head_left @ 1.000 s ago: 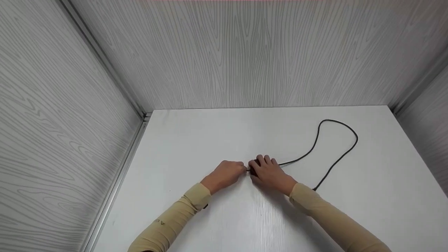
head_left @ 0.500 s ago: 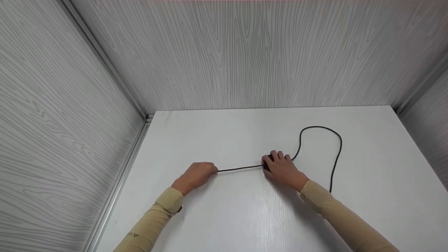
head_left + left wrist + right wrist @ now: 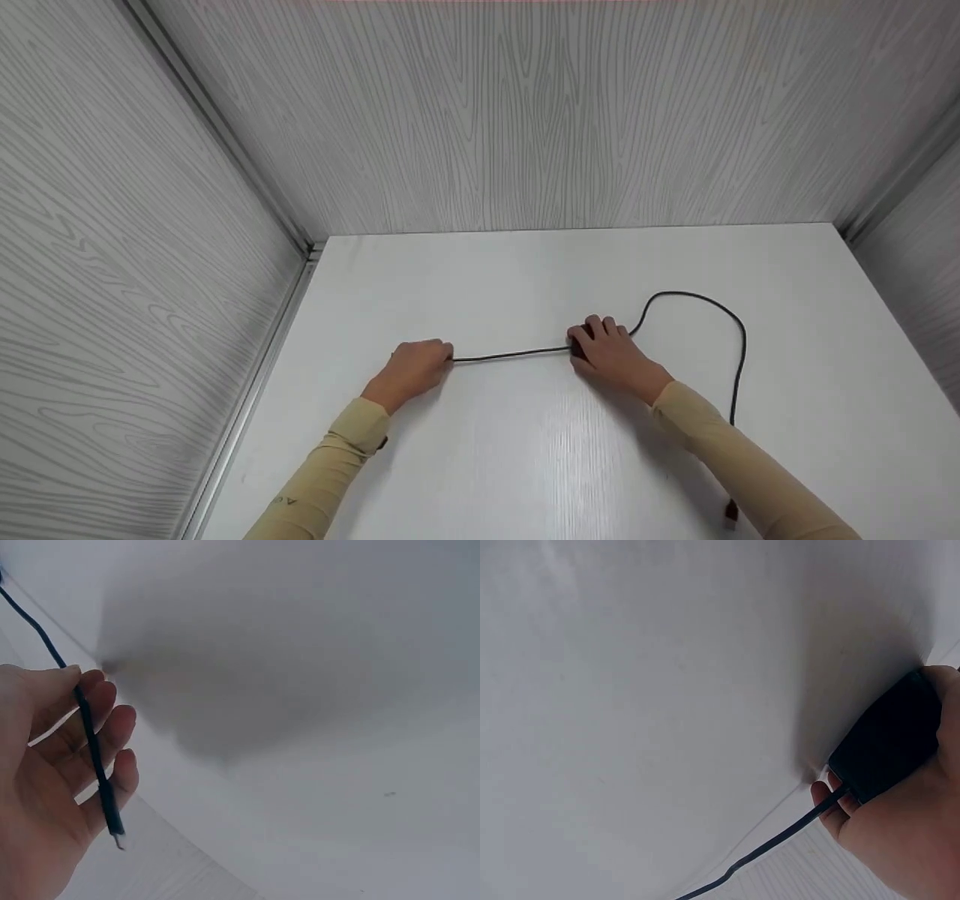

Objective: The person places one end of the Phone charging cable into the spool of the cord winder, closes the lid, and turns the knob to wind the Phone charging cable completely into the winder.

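Observation:
A black box-like piece with a cord from each end is gripped in my right hand, fingers over its top in the head view. My left hand pinches the black cord between thumb and fingers. In the left wrist view, the cord's thicker end sleeve with a thin metal tip lies across the fingers of the left hand. Between the hands the cord runs nearly straight. From the box's other side, a cable loops right and ends in a plug beside the right forearm.
The white table lies beneath both hands. A grey wood-grain panel stands along its back edge, with another panel at the left and one at the right.
My left hand has moved left, and a length of cord now spans between the hands. My right hand has shifted slightly right with the box. The looped cable has moved, and its plug now shows.

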Available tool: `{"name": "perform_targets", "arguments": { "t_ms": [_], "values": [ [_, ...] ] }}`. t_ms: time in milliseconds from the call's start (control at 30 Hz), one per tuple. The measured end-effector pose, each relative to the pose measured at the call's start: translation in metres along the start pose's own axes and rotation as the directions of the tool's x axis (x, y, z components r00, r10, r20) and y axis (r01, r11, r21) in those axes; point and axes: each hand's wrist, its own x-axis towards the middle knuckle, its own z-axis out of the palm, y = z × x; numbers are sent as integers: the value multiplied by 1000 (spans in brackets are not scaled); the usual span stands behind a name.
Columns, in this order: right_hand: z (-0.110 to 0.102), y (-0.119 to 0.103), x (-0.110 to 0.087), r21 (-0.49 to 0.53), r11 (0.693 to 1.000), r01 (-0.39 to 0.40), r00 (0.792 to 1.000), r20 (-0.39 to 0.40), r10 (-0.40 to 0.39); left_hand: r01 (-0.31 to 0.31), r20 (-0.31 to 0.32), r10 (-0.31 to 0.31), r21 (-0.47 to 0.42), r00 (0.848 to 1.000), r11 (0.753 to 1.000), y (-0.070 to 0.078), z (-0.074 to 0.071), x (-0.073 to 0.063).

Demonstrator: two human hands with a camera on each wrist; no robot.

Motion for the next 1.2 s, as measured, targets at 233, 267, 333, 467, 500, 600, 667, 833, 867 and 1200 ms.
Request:
{"name": "perform_targets", "arguments": {
  "t_ms": [233, 267, 333, 467, 500, 600, 667, 833, 867, 1200],
  "values": [
    [0, -1, 4, -10, 1000, 13, 1000, 22, -12, -32, 141, 45, -94, 989, 995, 50, 10, 42],
    [1, -2, 4, -15, 1000, 14, 1000, 25, -14, -39, 160, 55, -99, 986, 994, 58, 11, 49],
    [2, -2, 4, -29, 999, 23, 999, 25, -22, -55, 192, 72, -93, 979, 994, 73, 13, 62],
    [2, -1, 6, -39, 999, 29, 999, 28, -28, -90, 205, 99, -48, 974, 995, 97, 15, 87],
    [1, -1, 7, -32, 999, 29, 999, 37, -28, -97, 201, 102, -34, 974, 995, 102, 15, 93],
    [-4, 1, 10, 28, 999, 16, 995, 103, -19, -124, 180, 118, 21, 977, 992, 112, 16, 105],
    [-7, 3, 13, 85, 996, -14, 987, 161, 0, -127, 171, 116, 54, 978, 990, 115, 17, 109],
    [-12, 9, 17, 139, 985, -107, 964, 256, 69, -51, 159, 42, 57, 986, 997, 115, 21, 111],
    [-13, 9, 19, 138, 984, -112, 962, 261, 73, -33, 159, 26, 46, 987, 998, 115, 21, 111],
    [-18, -1, 33, 128, 989, -69, 977, 207, 41, 5, 130, -1, -34, 991, 999, 120, 22, 118]
  ]
}}
